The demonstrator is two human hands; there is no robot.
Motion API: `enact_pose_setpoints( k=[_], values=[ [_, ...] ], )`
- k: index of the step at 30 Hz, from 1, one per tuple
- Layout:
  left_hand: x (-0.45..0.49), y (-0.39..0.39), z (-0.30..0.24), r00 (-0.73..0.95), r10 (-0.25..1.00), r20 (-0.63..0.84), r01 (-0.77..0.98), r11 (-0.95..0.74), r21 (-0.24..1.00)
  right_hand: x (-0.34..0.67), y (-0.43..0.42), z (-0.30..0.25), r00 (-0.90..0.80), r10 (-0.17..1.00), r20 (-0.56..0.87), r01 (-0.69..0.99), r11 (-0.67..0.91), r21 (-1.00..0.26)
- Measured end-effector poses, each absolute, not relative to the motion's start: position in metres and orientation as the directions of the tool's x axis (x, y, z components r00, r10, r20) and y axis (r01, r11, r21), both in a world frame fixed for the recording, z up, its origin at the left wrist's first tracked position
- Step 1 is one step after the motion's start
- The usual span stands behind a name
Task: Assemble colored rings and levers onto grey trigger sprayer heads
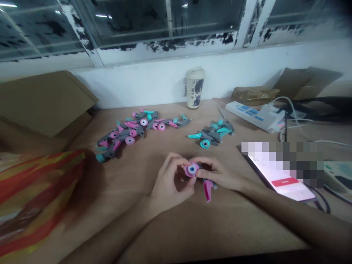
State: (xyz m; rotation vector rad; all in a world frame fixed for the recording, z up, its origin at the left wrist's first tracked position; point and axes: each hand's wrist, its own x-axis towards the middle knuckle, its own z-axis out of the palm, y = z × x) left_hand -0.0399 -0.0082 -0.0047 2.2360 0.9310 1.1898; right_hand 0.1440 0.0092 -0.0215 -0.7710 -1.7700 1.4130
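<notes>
A grey and pink trigger spray head (pixel 208 190) is held above the near part of the table. Its round pink collar (pixel 191 169) faces me, showing a white ring with a dark blue centre. My left hand (pixel 171 183) is closed, with thumb and fingertips at the collar's left and lower rim. From the other side my right hand (pixel 217 174) grips the grey body, its thumb beside the collar. The pink trigger hangs below the right fingers. Much of the grey body is hidden by my hand.
Grey spray heads with pink and teal parts lie in a pile (pixel 129 132) at left; teal ones (pixel 214 132) lie further right. Behind stands a lidded cup (pixel 194 90). A phone (pixel 283 179), power strip (pixel 253 115) and cables are right. Cardboard (pixel 46 99) and a striped bag (pixel 35 201) are left.
</notes>
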Motion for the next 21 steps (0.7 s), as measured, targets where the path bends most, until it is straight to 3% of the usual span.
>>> enact_pose_setpoints(
  k=[10, 21],
  values=[
    [-0.0428, -0.0093, -0.0066, 0.398, 0.629, 0.667, 0.477, -0.764, 0.435, 0.1428, 0.0077, -0.0258, -0.546, 0.819, 0.177, -0.032, 0.19, -0.981],
    [-0.0433, -0.0042, -0.0102, 0.429, 0.68, 0.595, 0.474, -0.73, 0.492, 0.1399, 0.0084, -0.0245, -0.454, 0.867, 0.206, 0.062, 0.261, -0.963]
  ],
)
